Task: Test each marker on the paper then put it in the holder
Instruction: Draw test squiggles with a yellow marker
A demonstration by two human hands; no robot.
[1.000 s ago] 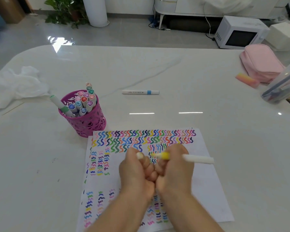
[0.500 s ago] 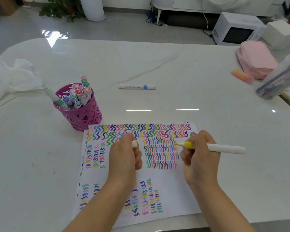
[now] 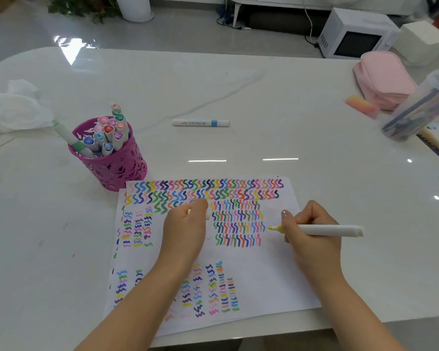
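My right hand (image 3: 311,230) grips an uncapped yellow marker (image 3: 330,230), its tip just right of the third row of squiggles on the white paper (image 3: 271,274). My left hand (image 3: 185,228) rests on the paper with its fingers curled round the marker's white cap (image 3: 207,214), whose end pokes out to the right. The pink holder (image 3: 112,168) stands left of the paper's top corner, filled with several capped markers. A white marker with a blue band (image 3: 200,122) lies on the table beyond the paper.
A crumpled white cloth (image 3: 13,107) lies far left. At the right are a pink pouch (image 3: 383,79), a pink-yellow eraser (image 3: 361,106) and a tipped clear jar of pens (image 3: 421,110). The table's front edge runs just under the paper.
The hands were together over the paper pulling the cap off. They have moved apart: the right hand took the marker to the right and lowered its tip toward the paper, the left keeps the cap.
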